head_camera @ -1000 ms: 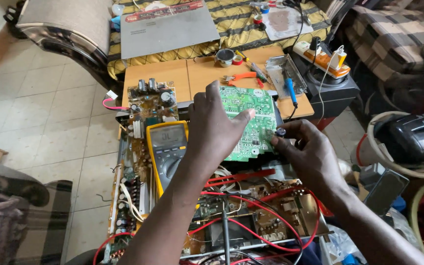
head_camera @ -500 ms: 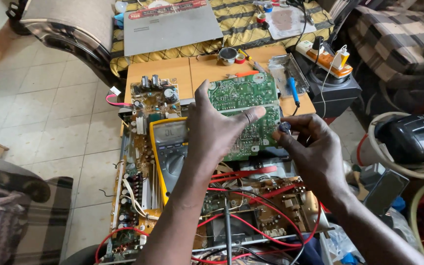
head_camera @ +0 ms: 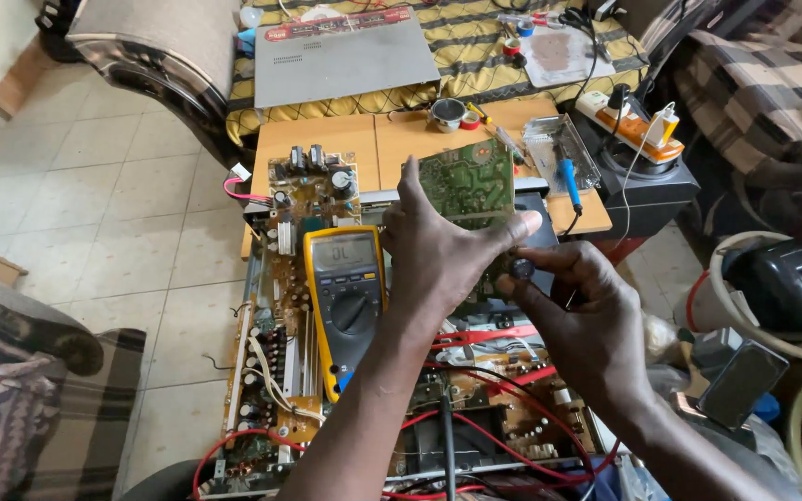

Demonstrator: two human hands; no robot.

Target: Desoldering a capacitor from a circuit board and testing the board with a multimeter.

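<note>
at frame centre the left hand (head_camera: 438, 264) now tilts the green board (head_camera: 471, 186) up, gripping it; the right hand (head_camera: 587, 315) pinches a small dark knob (head_camera: 522, 269) beside its edge, above the meter (head_camera: 347, 297)

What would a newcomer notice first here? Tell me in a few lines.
At centre, the left hand holds up a green circuit board while the right hand pinches a small dark round part at its edge. Just left lies a yellow multimeter on an opened chassis crossed by red wires.
</note>
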